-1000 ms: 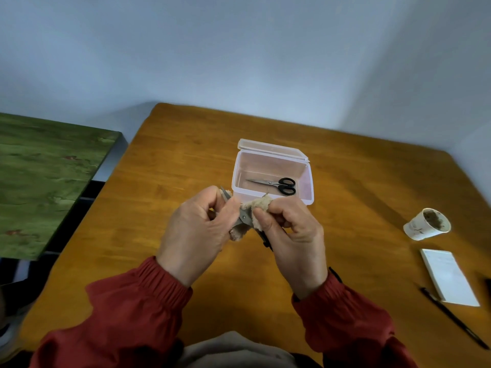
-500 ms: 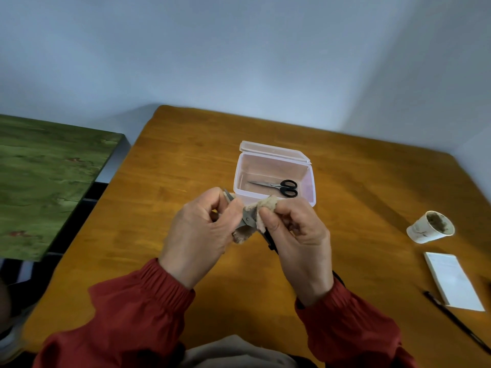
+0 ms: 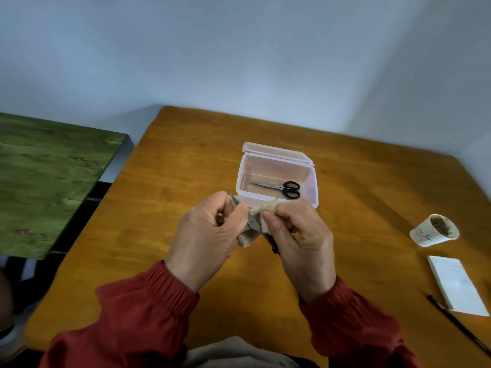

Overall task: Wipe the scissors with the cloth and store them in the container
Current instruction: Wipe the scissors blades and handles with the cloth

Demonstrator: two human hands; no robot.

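1. Hardly anything has shifted since a second ago: your hands stay raised together over the orange-brown wooden table [image 3: 186, 168], and the whole scene sits only a touch lower and further right in view.
2. Your left hand [image 3: 204, 235] curls thumb and fingers round the blade end of a pair of steel-bladed scissors [image 3: 252, 224] with a black handle. The pointed tip pokes out above your fingers.
3. Your right hand [image 3: 303, 235] pinches a beige fuzzy cloth [image 3: 265, 208] against the blades near the pivot. One fold hangs below the blades beside your left thumb, and the black handle juts out beneath your right hand.
4. You can see dull grey blades that appear closed together, slanting from upper left to lower right.
5. You hold that pair in the air, just in front of the clear rectangular plastic container [image 3: 313, 187] and not inside it. Its lid [image 3: 276, 152] stands open at the back.
6. You have two pairs of scissors in view. The second, small black-handled scissors [image 3: 279, 187], lies flat on the container floor with its blades pointing left. You also have one cloth and one container.
7. To your right, well apart from the container, are one tipped white paper cup [image 3: 434, 229] with brown inside, one white notepad [image 3: 455, 284] and one black pen [image 3: 457, 322]. One mottled green surface [image 3: 47, 176] lies to the left of the table.
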